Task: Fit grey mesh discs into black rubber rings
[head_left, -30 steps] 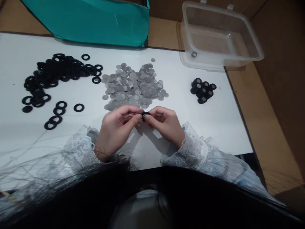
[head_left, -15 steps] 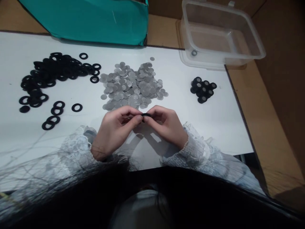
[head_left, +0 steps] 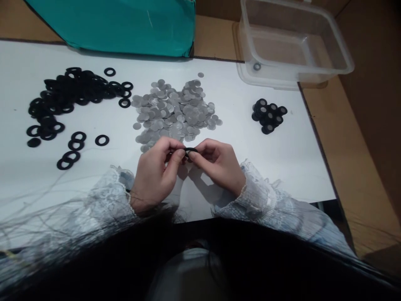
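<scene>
Between the fingertips of both hands is a black ring, seen almost edge-on. My left hand pinches its left side with thumb and fingers. On the other side my right hand grips it the same way, and the fingers partly hide it. Just beyond the hands spreads a heap of small silver discs. A big pile of black rings lies at the left, with several loose rings nearer me. At the right sits a small cluster of black rings with grey centres.
A clear plastic tub stands on its lid at the back right, and a small ring shows through near its front corner. A teal box is at the back left. White sheet covers the work surface, with cardboard alongside.
My left hand has turned slightly and its thumb is drawn in more upright against the ring. The right hand keeps nearly the same grip. The view has shifted a little.
</scene>
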`<action>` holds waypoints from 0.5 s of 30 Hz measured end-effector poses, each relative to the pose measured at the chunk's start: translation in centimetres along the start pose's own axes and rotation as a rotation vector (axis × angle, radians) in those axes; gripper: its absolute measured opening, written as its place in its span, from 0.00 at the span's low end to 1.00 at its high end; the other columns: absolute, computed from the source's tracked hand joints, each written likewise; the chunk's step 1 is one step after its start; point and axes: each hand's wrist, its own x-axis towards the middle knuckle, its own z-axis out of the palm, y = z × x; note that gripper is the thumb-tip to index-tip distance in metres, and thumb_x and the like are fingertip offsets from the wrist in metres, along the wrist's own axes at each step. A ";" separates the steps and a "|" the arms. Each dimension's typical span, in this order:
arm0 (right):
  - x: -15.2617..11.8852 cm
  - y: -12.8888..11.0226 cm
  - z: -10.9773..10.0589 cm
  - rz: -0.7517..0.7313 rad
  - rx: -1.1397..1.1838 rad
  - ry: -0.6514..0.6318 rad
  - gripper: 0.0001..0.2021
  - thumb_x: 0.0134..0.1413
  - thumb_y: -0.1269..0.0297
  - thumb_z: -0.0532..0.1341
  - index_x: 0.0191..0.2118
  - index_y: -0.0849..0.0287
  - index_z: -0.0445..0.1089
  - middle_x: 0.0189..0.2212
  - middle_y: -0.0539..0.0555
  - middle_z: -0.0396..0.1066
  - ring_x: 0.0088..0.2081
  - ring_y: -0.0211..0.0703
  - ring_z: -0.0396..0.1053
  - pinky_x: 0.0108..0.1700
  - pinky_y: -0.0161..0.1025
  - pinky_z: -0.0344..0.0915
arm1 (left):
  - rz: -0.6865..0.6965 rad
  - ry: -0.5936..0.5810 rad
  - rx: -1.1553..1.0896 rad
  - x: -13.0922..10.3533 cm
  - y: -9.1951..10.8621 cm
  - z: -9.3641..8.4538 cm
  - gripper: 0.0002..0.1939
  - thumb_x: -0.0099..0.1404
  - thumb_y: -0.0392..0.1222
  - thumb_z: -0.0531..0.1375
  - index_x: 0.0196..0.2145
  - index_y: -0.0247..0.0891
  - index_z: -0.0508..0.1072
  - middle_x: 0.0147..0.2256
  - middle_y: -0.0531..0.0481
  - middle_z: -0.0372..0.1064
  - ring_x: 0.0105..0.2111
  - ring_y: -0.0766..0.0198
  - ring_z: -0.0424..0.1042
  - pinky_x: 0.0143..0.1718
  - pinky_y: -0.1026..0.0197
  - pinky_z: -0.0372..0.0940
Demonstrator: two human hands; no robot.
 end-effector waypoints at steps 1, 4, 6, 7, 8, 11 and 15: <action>0.0 -0.1 0.0 0.002 0.009 -0.001 0.13 0.48 0.56 0.67 0.26 0.60 0.67 0.23 0.49 0.71 0.26 0.35 0.69 0.31 0.35 0.67 | -0.004 -0.001 -0.017 0.0 0.1 -0.1 0.05 0.64 0.44 0.56 0.35 0.41 0.68 0.28 0.52 0.71 0.29 0.62 0.72 0.30 0.62 0.64; 0.1 -0.2 0.2 -0.003 0.058 0.018 0.13 0.48 0.56 0.66 0.26 0.60 0.68 0.22 0.48 0.70 0.25 0.34 0.69 0.30 0.35 0.67 | -0.031 -0.003 -0.102 0.1 0.2 -0.1 0.05 0.63 0.42 0.58 0.36 0.40 0.70 0.30 0.52 0.72 0.30 0.64 0.73 0.31 0.63 0.66; 0.1 -0.1 0.3 -0.014 0.102 0.034 0.13 0.49 0.55 0.66 0.28 0.60 0.68 0.23 0.48 0.70 0.26 0.34 0.69 0.30 0.35 0.67 | -0.059 -0.005 -0.174 0.2 0.2 -0.1 0.07 0.61 0.41 0.59 0.38 0.39 0.72 0.33 0.51 0.74 0.32 0.63 0.74 0.33 0.64 0.67; 0.2 0.0 0.3 -0.018 0.118 0.035 0.13 0.49 0.55 0.66 0.29 0.59 0.68 0.23 0.48 0.70 0.26 0.34 0.70 0.30 0.35 0.67 | -0.076 -0.009 -0.199 0.3 0.2 0.0 0.08 0.60 0.41 0.60 0.38 0.39 0.72 0.33 0.51 0.75 0.32 0.63 0.74 0.34 0.63 0.68; 0.2 0.2 0.3 -0.018 0.125 0.032 0.13 0.49 0.55 0.66 0.30 0.59 0.68 0.23 0.47 0.69 0.26 0.34 0.69 0.30 0.35 0.67 | -0.088 -0.011 -0.212 0.3 0.1 0.0 0.08 0.59 0.41 0.61 0.38 0.38 0.73 0.33 0.50 0.75 0.32 0.63 0.74 0.34 0.63 0.68; 0.3 0.4 0.1 0.003 0.096 0.010 0.14 0.49 0.54 0.66 0.31 0.59 0.67 0.22 0.46 0.67 0.25 0.35 0.68 0.29 0.35 0.66 | -0.065 -0.003 -0.167 0.4 -0.1 0.0 0.07 0.58 0.42 0.62 0.35 0.37 0.75 0.31 0.50 0.75 0.31 0.63 0.74 0.34 0.63 0.68; 0.1 0.2 -0.2 0.013 0.055 -0.018 0.11 0.51 0.58 0.65 0.31 0.59 0.66 0.21 0.46 0.68 0.25 0.34 0.68 0.29 0.35 0.64 | -0.022 -0.010 -0.066 0.4 0.0 -0.2 0.06 0.59 0.42 0.62 0.34 0.37 0.75 0.31 0.51 0.75 0.32 0.64 0.74 0.34 0.65 0.68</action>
